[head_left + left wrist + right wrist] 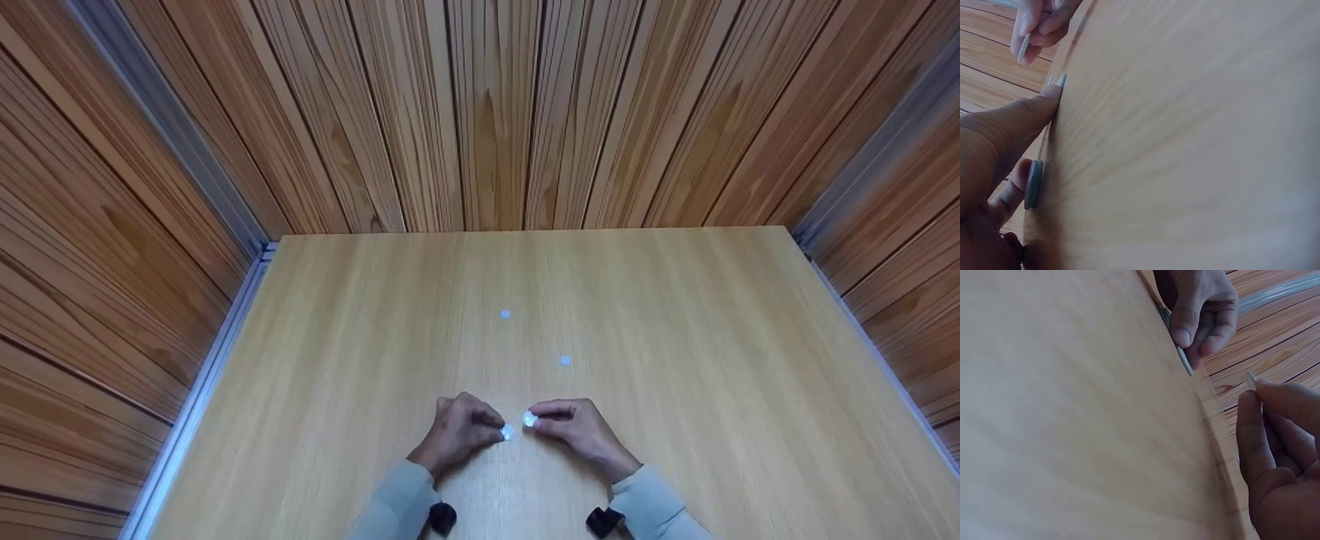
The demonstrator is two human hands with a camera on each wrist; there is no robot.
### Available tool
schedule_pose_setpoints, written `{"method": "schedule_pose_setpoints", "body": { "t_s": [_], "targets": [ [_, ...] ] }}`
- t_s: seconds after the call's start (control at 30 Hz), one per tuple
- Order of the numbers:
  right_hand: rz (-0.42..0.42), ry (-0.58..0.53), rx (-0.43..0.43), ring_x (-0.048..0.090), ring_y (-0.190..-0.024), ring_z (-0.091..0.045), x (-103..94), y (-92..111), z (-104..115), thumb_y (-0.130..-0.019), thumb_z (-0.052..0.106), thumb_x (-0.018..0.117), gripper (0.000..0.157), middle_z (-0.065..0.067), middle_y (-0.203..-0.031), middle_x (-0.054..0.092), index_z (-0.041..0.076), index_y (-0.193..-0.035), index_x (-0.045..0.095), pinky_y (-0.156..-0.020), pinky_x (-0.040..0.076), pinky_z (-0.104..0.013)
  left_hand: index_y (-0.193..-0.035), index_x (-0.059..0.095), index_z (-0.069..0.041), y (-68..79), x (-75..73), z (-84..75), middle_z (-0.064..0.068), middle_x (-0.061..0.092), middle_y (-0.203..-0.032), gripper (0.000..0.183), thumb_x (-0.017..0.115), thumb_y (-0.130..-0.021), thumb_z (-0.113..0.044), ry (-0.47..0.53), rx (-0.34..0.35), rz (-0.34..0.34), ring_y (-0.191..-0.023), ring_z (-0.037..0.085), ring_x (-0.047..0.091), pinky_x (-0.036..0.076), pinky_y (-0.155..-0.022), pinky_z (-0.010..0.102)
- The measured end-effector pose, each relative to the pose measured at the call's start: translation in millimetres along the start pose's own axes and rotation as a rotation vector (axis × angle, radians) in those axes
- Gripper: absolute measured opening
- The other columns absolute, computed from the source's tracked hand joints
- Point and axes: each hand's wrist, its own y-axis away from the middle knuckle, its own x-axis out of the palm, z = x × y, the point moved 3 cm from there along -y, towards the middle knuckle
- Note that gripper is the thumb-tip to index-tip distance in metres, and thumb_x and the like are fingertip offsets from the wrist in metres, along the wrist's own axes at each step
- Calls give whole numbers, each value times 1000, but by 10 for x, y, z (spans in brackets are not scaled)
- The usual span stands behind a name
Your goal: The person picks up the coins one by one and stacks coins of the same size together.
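Observation:
In the head view my left hand (459, 431) is low over the table, pinching a thin pale disc (508, 432), coin-like, at its fingertips. The left wrist view also shows what look like stacked discs (1033, 184) against the other fingers of that hand. Facing it, my right hand (585, 431) holds a second shiny disc (530, 418) between thumb and fingers, lifted off the table in the right wrist view (1251, 381). A small gap separates the two held discs. Whether they are coins or plain discs I cannot tell.
Farther back on the wooden table (360, 322) lie two small pale round pieces, one farther (505, 314) and one nearer and to the right (565, 361). Wood-panelled walls (495, 112) with metal edge rails (202, 390) enclose the table at the back and sides.

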Motion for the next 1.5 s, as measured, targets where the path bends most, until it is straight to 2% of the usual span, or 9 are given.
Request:
{"method": "schedule_pose_setpoints", "body": {
  "t_s": [0.33, 0.6, 0.77, 1.07, 1.3, 1.5],
  "targets": [
    [15, 8, 7, 67, -103, -17, 76, 7, -40, -91, 7, 73, 28, -19, -117, 69, -9, -113, 69, -82, 51, -21, -89, 80, -28, -5, 5, 2, -23, 72, -83, 13, 85, -79, -22, -29, -14, 5, -87, -3, 65, 25, -95, 49],
    [5, 55, 10, 67, -96, -12, 115, -24, -68, -91, 8, 73, 26, -18, -112, 72, -8, -111, 71, -79, 51, -20, -89, 81, -26, 4, 6, -1, -24, 71, -81, 13, 86, -78, -22, -33, 15, -14, -86, -3, 65, 27, -97, 47],
    [6, 71, 1, 68, -95, -15, 150, -25, -73, -91, 6, 72, 25, -21, -111, 71, -9, -111, 70, -77, 51, -19, -88, 81, -27, -1, 5, 8, -25, 71, -80, 13, 87, -78, -21, -21, -6, -8, -85, -3, 65, 26, -93, 47],
    [-21, 192, -67, 67, -99, -21, 230, -3, -32, -89, 7, 75, 18, -15, -106, 73, -3, -104, 75, -80, 49, -22, -87, 80, -28, -14, 13, 14, -25, 71, -79, 14, 87, -77, -21, -37, -15, -6, -86, -2, 64, 25, -87, 44],
    [-37, 289, -125, 67, -98, -26, 265, -13, -7, -88, 7, 76, 16, -11, -103, 74, 0, -102, 77, -81, 50, -24, -88, 80, -27, -8, 2, 4, -24, 71, -80, 15, 87, -77, -19, -40, -1, -23, -86, -2, 64, 30, -96, 46],
    [-33, 339, -148, 68, -96, -27, 288, -16, 23, -88, 6, 76, 15, -11, -103, 74, 0, -102, 77, -81, 51, -26, -88, 80, -27, 1, 4, 0, -25, 71, -80, 14, 87, -77, -21, -43, 15, -32, -87, -2, 64, 29, -96, 46]
  ]
}}
